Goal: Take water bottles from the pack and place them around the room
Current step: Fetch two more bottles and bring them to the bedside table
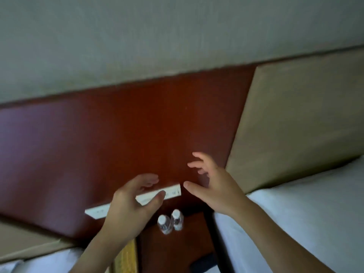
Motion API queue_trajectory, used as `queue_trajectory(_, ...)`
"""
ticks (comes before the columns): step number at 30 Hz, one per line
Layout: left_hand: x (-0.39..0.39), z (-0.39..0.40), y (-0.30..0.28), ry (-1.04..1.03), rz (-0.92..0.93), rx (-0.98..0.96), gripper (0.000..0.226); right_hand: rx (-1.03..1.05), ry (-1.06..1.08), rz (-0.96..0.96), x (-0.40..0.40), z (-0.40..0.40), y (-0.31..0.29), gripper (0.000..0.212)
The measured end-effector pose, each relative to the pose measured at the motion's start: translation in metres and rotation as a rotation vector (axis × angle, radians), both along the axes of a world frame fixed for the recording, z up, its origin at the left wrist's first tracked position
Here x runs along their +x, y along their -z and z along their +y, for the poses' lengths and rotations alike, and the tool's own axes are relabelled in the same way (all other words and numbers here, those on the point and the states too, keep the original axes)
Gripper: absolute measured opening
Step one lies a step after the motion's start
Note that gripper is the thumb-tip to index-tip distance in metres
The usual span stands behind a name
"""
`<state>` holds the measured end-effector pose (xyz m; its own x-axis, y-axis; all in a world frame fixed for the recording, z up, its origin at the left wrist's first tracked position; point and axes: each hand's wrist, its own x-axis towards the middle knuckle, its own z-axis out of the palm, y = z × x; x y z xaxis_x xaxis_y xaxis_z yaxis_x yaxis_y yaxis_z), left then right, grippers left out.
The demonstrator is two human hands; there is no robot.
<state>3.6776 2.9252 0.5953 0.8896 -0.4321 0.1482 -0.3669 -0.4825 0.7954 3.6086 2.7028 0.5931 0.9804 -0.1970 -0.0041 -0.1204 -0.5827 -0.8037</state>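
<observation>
Two water bottles (170, 223) stand upright, touching, on nightstand tabletop (177, 253) between beds. Left hand (132, 205) and right hand (212, 188) hover above, fingers spread, holding nothing.

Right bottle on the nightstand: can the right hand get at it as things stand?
Probably yes. The right hand is open, holds nothing and hovers above the right bottle. Nothing lies between them. The left bottle stands close on its far side, and the left hand is off to that side.

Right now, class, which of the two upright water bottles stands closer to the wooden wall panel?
The right-hand bottle: its cap sits higher in view, nearer the panel, than the left-hand bottle.
</observation>
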Motion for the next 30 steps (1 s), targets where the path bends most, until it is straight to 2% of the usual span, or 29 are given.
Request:
queue_trajectory(5, -0.014, -0.033, -0.138, 0.128, -0.164, -0.074, 0.025, -0.088, 0.146, -0.176, -0.046, -0.021, -0.139, 0.078)
queue_trajectory(8, -0.032, -0.058, -0.202, 0.235, -0.223, -0.165, 0.031, -0.121, 0.251, -0.229, -0.087, -0.034, -0.206, 0.075)
queue_trajectory(11, -0.057, -0.087, -0.241, 0.382, -0.248, -0.242, 0.031, -0.207, 0.384, -0.236, -0.143, -0.044, -0.252, 0.066)
queue_trajectory(16, -0.132, -0.146, -0.268, 0.69, -0.221, -0.314, 0.031, -0.357, 0.772, -0.205, -0.28, -0.038, -0.278, 0.069)
queue_trajectory(20, -0.252, -0.188, -0.275, 1.024, -0.127, -0.385, 0.037, -0.41, 1.055, -0.122, -0.419, 0.001, -0.292, 0.074)
queue_trajectory(23, -0.37, -0.197, -0.286, 1.302, -0.12, -0.363, 0.018, -0.435, 1.31, -0.06, -0.538, 0.053, -0.301, 0.072)
queue_trajectory(27, -0.535, -0.177, -0.306, 1.621, -0.125, -0.393, 0.029, -0.494, 1.675, 0.014, -0.69, 0.149, -0.314, 0.069)
queue_trajectory(30, -0.654, -0.144, -0.316, 1.843, -0.086, -0.436, 0.018, -0.512, 1.912, 0.047, -0.786, 0.235, -0.321, 0.064)
